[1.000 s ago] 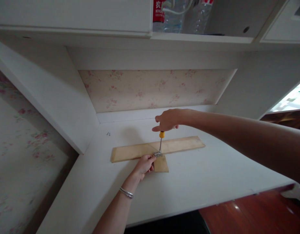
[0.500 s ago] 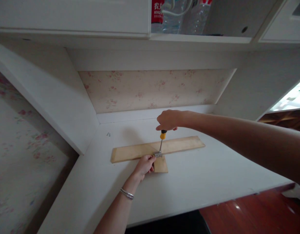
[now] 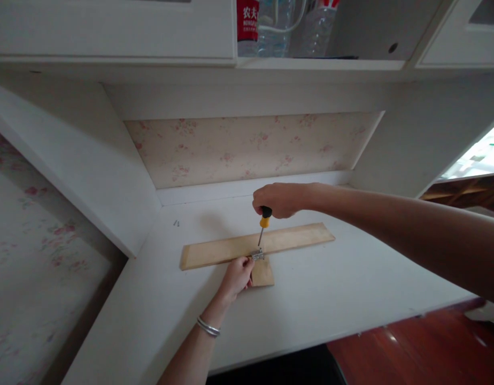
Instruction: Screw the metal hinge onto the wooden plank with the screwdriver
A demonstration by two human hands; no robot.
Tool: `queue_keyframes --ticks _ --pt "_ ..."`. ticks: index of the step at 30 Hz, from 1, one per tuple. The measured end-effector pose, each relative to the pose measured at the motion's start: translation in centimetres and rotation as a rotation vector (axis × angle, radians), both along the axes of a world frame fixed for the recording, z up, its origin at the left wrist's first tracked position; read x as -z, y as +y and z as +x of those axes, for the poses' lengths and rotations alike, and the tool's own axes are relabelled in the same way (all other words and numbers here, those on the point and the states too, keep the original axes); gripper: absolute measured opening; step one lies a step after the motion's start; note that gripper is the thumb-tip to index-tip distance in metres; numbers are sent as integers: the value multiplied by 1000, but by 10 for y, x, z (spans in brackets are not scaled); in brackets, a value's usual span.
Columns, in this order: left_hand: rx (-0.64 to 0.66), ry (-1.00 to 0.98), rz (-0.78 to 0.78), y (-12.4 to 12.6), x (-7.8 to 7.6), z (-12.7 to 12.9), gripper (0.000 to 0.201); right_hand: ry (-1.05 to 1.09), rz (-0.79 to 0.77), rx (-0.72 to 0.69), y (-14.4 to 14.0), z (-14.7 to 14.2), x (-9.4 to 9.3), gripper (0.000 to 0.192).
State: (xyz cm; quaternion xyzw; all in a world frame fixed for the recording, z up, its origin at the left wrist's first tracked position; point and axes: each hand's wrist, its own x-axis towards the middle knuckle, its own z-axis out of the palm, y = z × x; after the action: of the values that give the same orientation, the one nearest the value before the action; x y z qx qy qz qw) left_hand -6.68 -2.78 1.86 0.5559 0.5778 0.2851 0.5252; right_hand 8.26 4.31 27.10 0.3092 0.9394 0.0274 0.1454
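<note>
My right hand point(image 3: 277, 200) is wrapped round the handle of a black-and-yellow screwdriver point(image 3: 264, 221). Its shaft slants down, and the tip is just above a small metal hinge point(image 3: 257, 254). The hinge lies where a long wooden board point(image 3: 218, 252) meets a short wooden piece point(image 3: 263, 272). A tiny upright screw seems to stick out of the hinge near the tip. My left hand point(image 3: 236, 277) pinches the hinge's left side, with its lower fingers against the short piece. Those fingertips are partly hidden.
Two small screws point(image 3: 176, 223) lie on the white desktop point(image 3: 331, 289), left of the board. White side panels flank the desk. Overhead, a cabinet shelf point(image 3: 319, 63) holds plastic bottles point(image 3: 317, 32). A dark object point(image 3: 279, 369) is below the front edge.
The screwdriver tip has lifted slightly off the hinge and shifted left. My right hand's grip has turned, showing more black handle. My left hand stays at the hinge; the view has shifted slightly.
</note>
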Motion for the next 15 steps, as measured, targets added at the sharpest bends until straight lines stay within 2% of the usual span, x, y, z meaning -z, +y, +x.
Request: queue_keyframes --ticks 3,5,9,12,15 --pt "-4 98 71 -2 3 0 39 58 47 -10 1 10 -2 30" --pt "-24 200 199 -4 2 -3 38 91 72 -3 1 19 -3 29" --pt "-55 472 510 -6 -15 -8 25 170 93 51 0 46 0 23" --pt "100 645 708 -2 -38 -6 21 260 122 143 0 73 9 19" --pt "382 753 834 15 -60 0 23 347 147 279 -2 102 24 20"
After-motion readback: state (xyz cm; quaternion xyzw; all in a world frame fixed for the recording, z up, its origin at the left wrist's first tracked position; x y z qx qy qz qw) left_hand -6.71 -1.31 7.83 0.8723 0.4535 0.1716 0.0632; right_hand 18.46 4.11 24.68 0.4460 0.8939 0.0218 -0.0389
